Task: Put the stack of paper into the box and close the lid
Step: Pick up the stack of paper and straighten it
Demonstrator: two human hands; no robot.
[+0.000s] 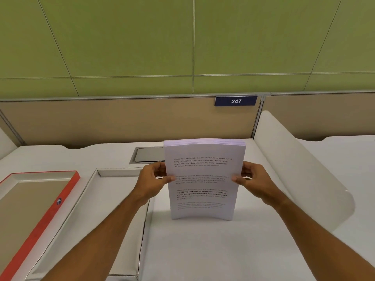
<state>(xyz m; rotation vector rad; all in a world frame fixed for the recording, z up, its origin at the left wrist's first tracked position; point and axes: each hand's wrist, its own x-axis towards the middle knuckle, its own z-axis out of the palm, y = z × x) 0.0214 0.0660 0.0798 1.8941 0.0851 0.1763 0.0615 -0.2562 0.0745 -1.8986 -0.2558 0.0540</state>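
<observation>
In the head view, the stack of paper (204, 179) is held upright on the white desk (223, 250), its lower edge resting on the surface and its printed face turned toward the wearer. It is clasped at mid-height from both sides: the left hand (151, 179) is closed on the left edge, the right hand (254, 179) on the right edge, each with a thumb laid across the front sheet and the remaining digits hidden behind. The stack is seen to bow slightly, its middle bulging forward.

The white box (113, 199) lies open just to the left of the stack, partly crossed by the left forearm. The red-edged lid (50, 216) lies inside-up farther left, beside the box.

From its thickness, the stack is judged fairly heavy for paper, and flexible rather than stiff; loose sheets are likely to slide against one another and fan out if the squeeze is relaxed. A two-sided hold at the long edges, as shown, is judged sound, though support under the bottom would be wanted once it is tipped flat. The corners and edges are judged easily bent against the box wall. Nothing is yet in the box, and the lid is not yet on.
</observation>
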